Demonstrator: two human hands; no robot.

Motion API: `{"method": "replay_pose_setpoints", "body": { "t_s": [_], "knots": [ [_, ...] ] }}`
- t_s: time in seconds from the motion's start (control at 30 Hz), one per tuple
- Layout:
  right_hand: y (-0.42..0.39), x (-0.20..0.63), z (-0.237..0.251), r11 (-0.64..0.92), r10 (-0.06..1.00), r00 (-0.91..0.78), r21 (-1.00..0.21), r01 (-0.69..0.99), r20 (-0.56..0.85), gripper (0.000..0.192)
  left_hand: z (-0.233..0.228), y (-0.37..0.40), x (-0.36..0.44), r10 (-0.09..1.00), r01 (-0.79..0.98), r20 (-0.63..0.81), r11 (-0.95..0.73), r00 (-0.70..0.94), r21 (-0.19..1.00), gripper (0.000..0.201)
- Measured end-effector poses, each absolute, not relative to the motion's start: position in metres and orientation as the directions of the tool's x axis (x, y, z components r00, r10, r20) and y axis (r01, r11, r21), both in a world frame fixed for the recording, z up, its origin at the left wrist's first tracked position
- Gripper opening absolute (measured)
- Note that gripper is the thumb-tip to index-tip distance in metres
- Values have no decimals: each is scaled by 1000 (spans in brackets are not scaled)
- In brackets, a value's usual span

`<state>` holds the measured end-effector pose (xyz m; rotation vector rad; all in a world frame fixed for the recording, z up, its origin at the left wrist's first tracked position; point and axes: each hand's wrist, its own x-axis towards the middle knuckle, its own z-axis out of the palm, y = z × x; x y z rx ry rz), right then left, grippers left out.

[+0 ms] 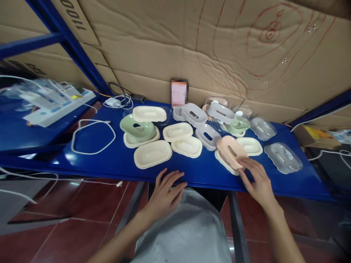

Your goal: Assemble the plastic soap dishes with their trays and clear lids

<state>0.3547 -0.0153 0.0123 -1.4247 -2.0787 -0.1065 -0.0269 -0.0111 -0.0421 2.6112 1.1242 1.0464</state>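
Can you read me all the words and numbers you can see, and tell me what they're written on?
"110001", printed sideways on the brown cardboard behind the blue rack post.
Red pen scribbles on the cardboard wall: drawings, no words.
Phone screen: blurred, unreadable.
White boxes: print too blurred.

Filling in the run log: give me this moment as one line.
left hand: open, at blue shelf front edge, holding nothing | right hand: fingers touching pink oval plastic tray | cream oval plastic trays nearby
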Motion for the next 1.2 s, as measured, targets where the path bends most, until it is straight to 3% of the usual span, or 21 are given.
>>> {"method": "replay_pose_setpoints", "body": {
  "t_s": [0.27, 0.53, 0.77, 1.03, 1.2],
  "knots": [
    [-17, 351, -19, 348, 843, -183, -253, 903, 507, 64, -42, -11, -27, 681, 588, 549, -718, 484, 372, 28],
    [-26, 322, -5, 492, 855, -387, -306, 815, 344, 57, -32, -6, -24, 644, 520, 557, -760, 524, 390, 33],
    [-23, 277, 6, 660, 750, -591, -284, 695, 297, 52, -16, 15, -10, 584, 472, 461, -812, 668, 344, 44],
    [40, 305, 2, 412, 855, -292, -218, 885, 429, 50, -23, 18, -19, 629, 494, 506, -777, 590, 390, 27],
    [69, 305, 6, 432, 838, -328, -162, 887, 435, 45, -20, 18, -18, 619, 485, 529, -785, 581, 385, 24]
  ]
}}
